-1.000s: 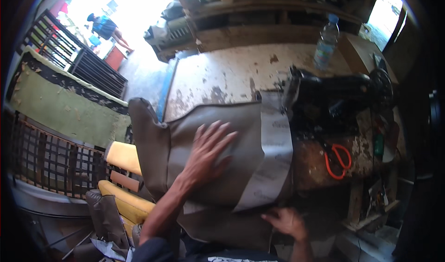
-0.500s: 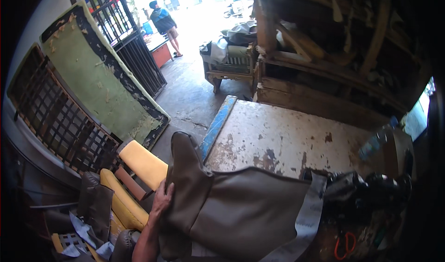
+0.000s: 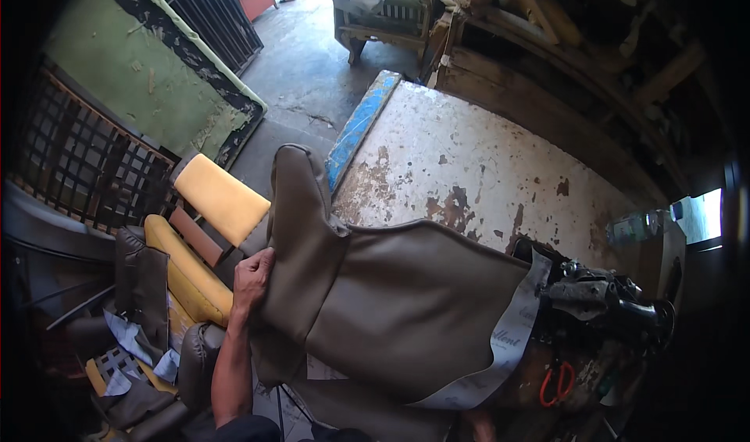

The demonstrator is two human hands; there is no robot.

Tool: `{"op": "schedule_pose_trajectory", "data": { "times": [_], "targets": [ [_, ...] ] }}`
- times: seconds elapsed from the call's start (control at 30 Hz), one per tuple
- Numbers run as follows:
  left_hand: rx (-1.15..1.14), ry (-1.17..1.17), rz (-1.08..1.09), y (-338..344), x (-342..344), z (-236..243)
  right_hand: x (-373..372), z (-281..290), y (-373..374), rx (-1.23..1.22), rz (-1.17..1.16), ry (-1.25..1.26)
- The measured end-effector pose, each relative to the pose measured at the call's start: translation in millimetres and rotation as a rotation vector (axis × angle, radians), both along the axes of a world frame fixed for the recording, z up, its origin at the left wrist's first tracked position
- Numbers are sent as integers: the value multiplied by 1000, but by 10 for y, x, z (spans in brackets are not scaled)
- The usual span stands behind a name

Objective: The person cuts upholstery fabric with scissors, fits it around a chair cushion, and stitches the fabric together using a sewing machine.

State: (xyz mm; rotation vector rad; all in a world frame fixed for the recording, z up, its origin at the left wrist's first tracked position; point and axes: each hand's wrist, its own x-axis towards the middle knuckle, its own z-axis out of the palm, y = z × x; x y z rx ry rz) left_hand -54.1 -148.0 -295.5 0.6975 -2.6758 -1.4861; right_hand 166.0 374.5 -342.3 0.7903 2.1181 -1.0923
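Observation:
A large brown leatherette cover [image 3: 414, 293] with stitched seams lies over the work table. At its left edge my left hand [image 3: 254, 276] is closed, pinching the material. My right hand [image 3: 478, 425] barely shows at the lower edge, beside the cover's pale backing [image 3: 500, 356]; its fingers are hidden. To the right of the cover stands a black sewing machine [image 3: 601, 297]. Scissors with red-orange handles [image 3: 558, 384] lie near the machine, closer to me.
The peeling white table top [image 3: 469, 161] has a blue edge strip [image 3: 363, 125]. A plastic bottle [image 3: 637, 227] lies at its right. Yellow foam pieces [image 3: 221, 198], a webbed frame [image 3: 86, 161] and a green panel [image 3: 133, 75] are on the left. Wooden frames [image 3: 531, 90] stand behind.
The view has tipped downward, so the doorway and most of the person outside have left it. My left hand has closed tighter on the cover's edge. My right hand has come into view below.

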Motion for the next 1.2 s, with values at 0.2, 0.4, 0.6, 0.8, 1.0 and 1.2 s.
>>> {"op": "schedule_pose_trajectory", "data": {
  "times": [0.2,0.4,0.6,0.8,1.0,1.2],
  "targets": [
    [-512,369,-13,108,69,108,152,-177,17,-192,108,168],
    [-867,592,107,235,169,1189,417,609,-167,-377,-41,320],
    [-1073,438,-17,663,-416,1873,856,994,-223,-930,-524,428],
    [-723,777,-870,1816,66,1491,746,808,-531,-1122,-436,265],
    [-800,730,-1509,3186,215,1124,777,713,-494,-1060,-351,268],
    [-575,767,-1637,3549,-368,721,751,624,-557,-1055,-275,338]
  ]
}}
